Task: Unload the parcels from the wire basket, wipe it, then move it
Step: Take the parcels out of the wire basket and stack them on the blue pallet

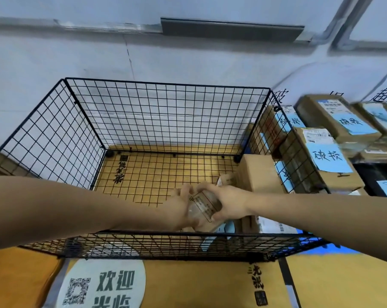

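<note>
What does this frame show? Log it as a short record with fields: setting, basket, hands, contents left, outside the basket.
setting: wire basket on a yellow floor mat, against a pale wall
basket: black wire grid, open top, mostly emptied
hands: left hand and right hand both inside the basket, gripping one tape-wrapped parcel between them
contents left: cardboard box in the right corner, more parcels under the hands
outside the basket: stacked boxes with blue handwritten labels to the right

Both hands (210,205) on parcel (204,204)
</note>
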